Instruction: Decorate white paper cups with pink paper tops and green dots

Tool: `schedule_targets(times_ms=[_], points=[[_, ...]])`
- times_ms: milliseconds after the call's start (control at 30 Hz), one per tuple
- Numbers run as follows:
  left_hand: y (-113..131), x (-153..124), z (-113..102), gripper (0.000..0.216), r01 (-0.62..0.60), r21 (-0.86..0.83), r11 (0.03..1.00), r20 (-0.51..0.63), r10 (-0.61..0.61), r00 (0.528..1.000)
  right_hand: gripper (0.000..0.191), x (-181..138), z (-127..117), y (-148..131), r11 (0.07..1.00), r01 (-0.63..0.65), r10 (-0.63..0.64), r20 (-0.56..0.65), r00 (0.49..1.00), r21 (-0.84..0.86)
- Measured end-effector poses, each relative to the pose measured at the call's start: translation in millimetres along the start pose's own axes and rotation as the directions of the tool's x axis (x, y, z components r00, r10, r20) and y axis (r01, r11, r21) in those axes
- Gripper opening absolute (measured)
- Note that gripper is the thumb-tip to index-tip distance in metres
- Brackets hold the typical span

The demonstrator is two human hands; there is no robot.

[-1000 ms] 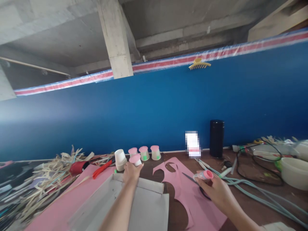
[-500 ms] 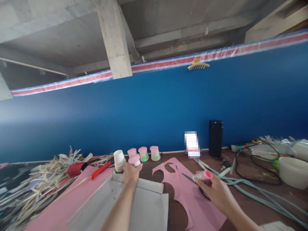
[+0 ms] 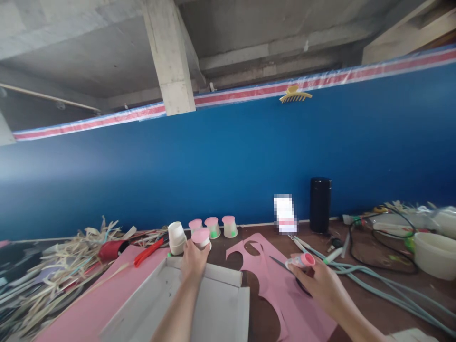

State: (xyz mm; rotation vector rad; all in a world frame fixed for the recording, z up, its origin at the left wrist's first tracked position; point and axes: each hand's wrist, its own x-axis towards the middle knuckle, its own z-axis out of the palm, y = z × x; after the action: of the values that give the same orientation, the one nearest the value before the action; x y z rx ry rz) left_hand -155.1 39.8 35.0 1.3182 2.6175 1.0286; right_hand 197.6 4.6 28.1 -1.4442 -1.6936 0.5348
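Note:
My left hand [image 3: 194, 259] reaches over a grey cardboard box [image 3: 221, 308], its fingers closed round an upturned paper cup [image 3: 201, 237] with a pink paper disc on top. Behind and to the right of it stand three similar cups [image 3: 212, 228] with pink tops, some with green patches. Just left of the hand is a stack of plain white cups [image 3: 176, 237]. My right hand [image 3: 317, 282] grips a glue stick [image 3: 301, 260], its pink end pointing up and right. Beneath that hand, scissors [image 3: 280, 262] lie on a pink sheet [image 3: 265, 275] with round cut-outs; their handles are partly hidden.
Straw-like strips [image 3: 81, 256], a red object [image 3: 111, 250] and red sticks [image 3: 148, 252] lie at left on another pink sheet [image 3: 103, 299]. A blurred-out bright object [image 3: 285, 213], black cylinder [image 3: 319, 204], pale blue cords [image 3: 384, 280] and white tub [image 3: 434, 256] are at right, before a blue partition [image 3: 231, 156].
The left hand and the cup it holds have shifted very slightly right. The right hand keeps its hold on the glue stick, almost still.

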Motion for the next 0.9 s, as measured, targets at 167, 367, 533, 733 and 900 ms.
schedule_targets(times_ms=[167,367,533,733,900], points=[[9.0,-11.5,-0.4,0.055,-0.135,-0.080,0.988,0.034,0.138,0.990,0.036,-0.1,-1.6,-4.0,0.999,-0.035,0.036,-0.044,0.998,0.030],[34.9,-35.9,-0.7,0.052,-0.255,-0.352,0.900,0.231,0.348,0.909,0.040,-2.4,-7.7,-15.1,0.988,-0.043,0.053,-0.062,0.997,0.150],[54.2,-67.1,-0.7,0.081,-0.195,-0.496,0.846,0.343,0.397,0.851,0.045,-6.3,-9.9,-18.7,0.960,-0.016,0.038,-0.075,0.996,0.280],[64.3,-101.3,-11.1,0.101,-0.242,-0.435,0.867,0.342,0.408,0.847,0.045,-11.5,-14.7,-31.6,0.943,-0.018,0.054,-0.099,0.994,0.331],[74.4,-123.3,-22.8,0.095,-0.309,-0.443,0.842,0.345,0.478,0.807,0.047,-17.5,-15.1,-42.1,0.917,0.000,0.026,-0.060,0.998,0.398]])
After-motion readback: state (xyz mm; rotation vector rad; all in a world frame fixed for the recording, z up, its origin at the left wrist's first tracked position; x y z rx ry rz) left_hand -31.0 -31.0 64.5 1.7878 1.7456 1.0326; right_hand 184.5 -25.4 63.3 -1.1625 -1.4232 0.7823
